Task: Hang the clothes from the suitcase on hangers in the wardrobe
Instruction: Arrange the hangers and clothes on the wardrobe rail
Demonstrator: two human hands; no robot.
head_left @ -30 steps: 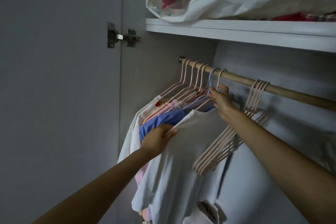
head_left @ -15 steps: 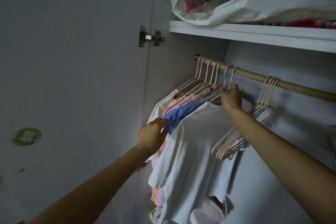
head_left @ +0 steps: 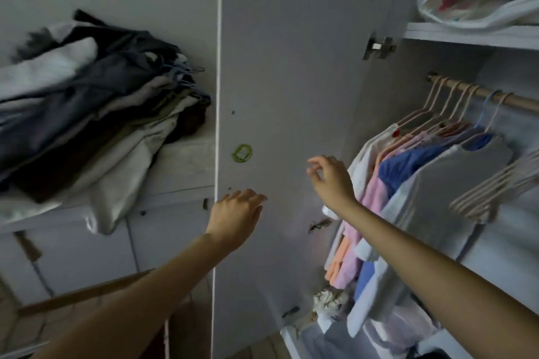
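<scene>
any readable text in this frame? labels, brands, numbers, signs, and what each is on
None can be read.
Green round sticker on the wardrobe door: some marking inside it, too blurred to read.
Plastic bag on the top shelf: coloured print, no letters legible.
White shirt and the other hung clothes: no visible label or print.
Pile of clothes at left: no text visible.

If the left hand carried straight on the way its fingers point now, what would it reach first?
Most likely the open wardrobe door: the left hand, empty with relaxed fingers, points up and slightly right at its grey panel, roughly below the green sticker. Depth is unclear.
</scene>
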